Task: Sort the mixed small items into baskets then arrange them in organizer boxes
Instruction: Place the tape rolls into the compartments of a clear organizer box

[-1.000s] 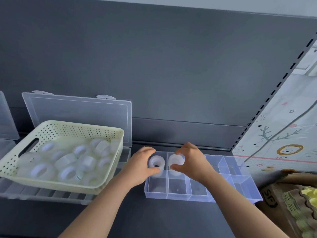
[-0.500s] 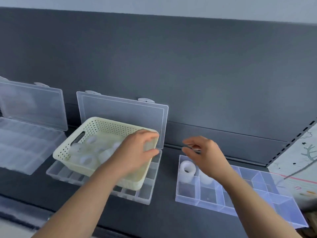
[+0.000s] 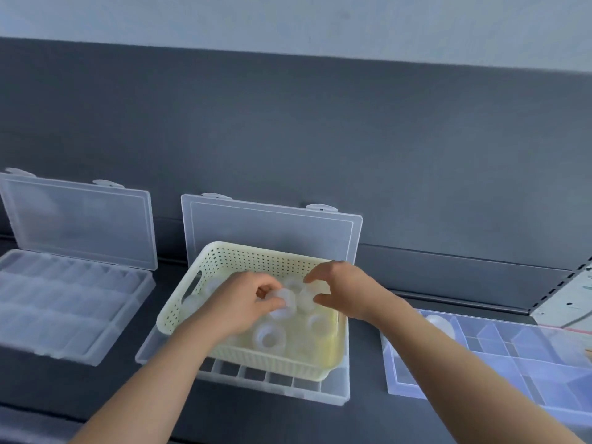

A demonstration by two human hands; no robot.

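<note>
My left hand [image 3: 243, 306] is down in the basket [image 3: 266, 248], thumb and fingers curled round one translucent roll [image 3: 283, 302]. My right hand [image 3: 349, 293] is cupped over a second roll [image 3: 307, 301] just beside it. The blur keeps me from telling whether that pinch has closed. More loose rolls [image 3: 269, 338] lie around them in the basket, which sits on top of the open middle organizer box [image 3: 275, 384]. To the right, the blue-tinted box [image 3: 480, 363] shows one roll [image 3: 440, 323] in a far compartment, with most cells bare. The left box [image 3: 64, 309] looks filled, though it is hazy. I judge sorting done and arranging early, with most of this basket left to move.
</note>
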